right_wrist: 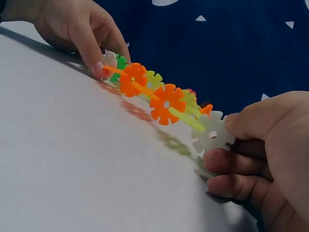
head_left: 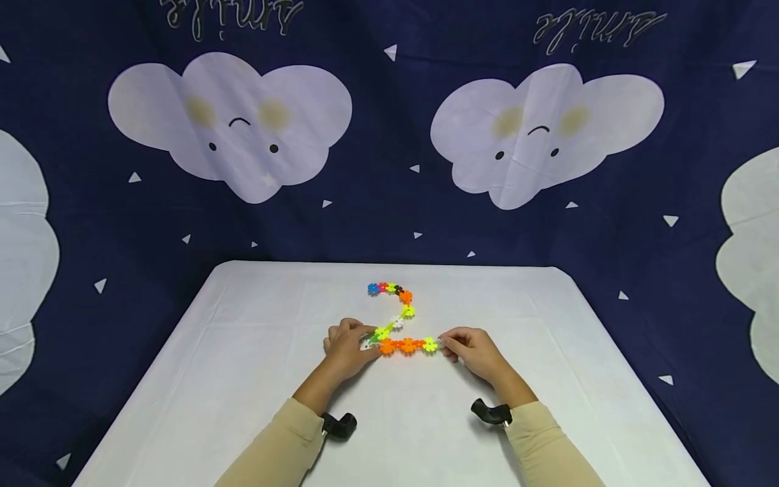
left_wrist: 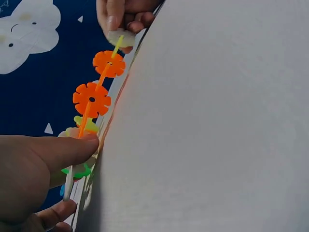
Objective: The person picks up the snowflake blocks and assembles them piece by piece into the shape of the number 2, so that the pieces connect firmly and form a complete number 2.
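A chain of interlocking flower-shaped plastic discs (head_left: 408, 345) lies on the white table, bent like the number 2. Its top curve runs from a blue disc (head_left: 373, 289) through pink, yellow, black and orange ones. At the lower left bend, my left hand (head_left: 345, 350) pinches the chain by its white and green discs, the thumb partly covering them. My right hand (head_left: 477, 352) grips the whitish end disc (right_wrist: 219, 124) between thumb and fingers. Between the hands, the bottom row of orange and yellow discs stretches straight, and shadows show beneath it in the right wrist view.
The white table (head_left: 243, 406) has rounded far corners. Behind it hangs a dark blue cloth (head_left: 389, 122) printed with clouds and small triangles. Black curved wrist mounts (head_left: 339, 427) stick out beside both sleeves.
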The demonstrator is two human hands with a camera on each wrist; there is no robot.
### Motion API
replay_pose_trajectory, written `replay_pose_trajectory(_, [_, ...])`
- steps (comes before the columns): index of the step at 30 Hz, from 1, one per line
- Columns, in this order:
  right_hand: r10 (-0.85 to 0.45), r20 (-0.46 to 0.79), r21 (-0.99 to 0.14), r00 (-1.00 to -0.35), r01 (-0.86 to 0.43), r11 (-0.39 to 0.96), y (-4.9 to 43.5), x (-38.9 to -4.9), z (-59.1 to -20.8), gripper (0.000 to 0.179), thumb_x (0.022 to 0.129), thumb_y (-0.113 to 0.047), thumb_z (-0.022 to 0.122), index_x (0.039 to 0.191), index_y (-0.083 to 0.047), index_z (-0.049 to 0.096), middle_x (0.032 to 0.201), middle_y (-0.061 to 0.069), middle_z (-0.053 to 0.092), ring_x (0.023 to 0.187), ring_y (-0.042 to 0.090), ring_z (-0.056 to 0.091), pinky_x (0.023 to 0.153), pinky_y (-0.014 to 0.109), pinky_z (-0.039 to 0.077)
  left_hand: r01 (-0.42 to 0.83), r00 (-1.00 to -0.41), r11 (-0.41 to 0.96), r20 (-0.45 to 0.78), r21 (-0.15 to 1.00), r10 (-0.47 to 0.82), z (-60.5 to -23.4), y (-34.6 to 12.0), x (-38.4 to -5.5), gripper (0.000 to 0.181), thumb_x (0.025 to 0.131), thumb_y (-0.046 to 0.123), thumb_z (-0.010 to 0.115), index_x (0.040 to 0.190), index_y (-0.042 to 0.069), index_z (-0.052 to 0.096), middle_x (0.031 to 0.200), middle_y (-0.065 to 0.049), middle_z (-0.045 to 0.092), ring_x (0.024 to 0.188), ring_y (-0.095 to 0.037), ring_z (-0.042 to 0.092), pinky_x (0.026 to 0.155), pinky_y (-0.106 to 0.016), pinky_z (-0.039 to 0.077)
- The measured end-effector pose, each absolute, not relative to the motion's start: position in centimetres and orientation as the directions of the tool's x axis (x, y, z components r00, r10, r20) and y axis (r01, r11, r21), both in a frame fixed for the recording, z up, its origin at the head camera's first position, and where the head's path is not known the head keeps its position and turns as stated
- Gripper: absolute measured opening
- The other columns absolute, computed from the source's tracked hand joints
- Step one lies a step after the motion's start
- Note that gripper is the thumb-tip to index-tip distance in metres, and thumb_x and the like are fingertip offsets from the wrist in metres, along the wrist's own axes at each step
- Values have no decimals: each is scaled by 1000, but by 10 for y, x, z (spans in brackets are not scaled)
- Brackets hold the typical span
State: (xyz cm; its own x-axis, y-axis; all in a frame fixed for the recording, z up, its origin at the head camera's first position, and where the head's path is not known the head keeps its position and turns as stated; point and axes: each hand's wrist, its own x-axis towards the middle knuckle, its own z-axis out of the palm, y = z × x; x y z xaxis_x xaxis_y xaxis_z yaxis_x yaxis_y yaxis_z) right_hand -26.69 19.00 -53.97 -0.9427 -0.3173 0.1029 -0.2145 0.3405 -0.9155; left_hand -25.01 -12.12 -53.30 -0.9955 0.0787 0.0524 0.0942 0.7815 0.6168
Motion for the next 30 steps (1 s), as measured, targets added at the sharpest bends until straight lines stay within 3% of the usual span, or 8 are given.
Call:
replay_pose_trajectory(15, [-336, 168, -873, -927, -298, 385, 194, -266, -542, 12, 104, -9, 70, 109, -3, 79, 89, 4, 75, 75, 21, 71, 68, 30, 61, 109, -994, 787, 54, 607, 96, -532, -119, -250, 56, 85, 42, 90, 130, 12, 75, 135, -10, 54, 122, -33, 44, 90, -49, 36])
replay_pose_trajectory(30, [-302, 145, -862, -942, -270, 428, 198, -266, -540, 14, 103, -12, 72, 111, -4, 78, 89, 3, 75, 75, 21, 69, 66, 29, 58, 184, -980, 773, 49, 607, 195, -530, -127, -252, 63, 85, 50, 88, 133, 13, 73, 141, -11, 52, 125, -36, 43, 92, -52, 35])
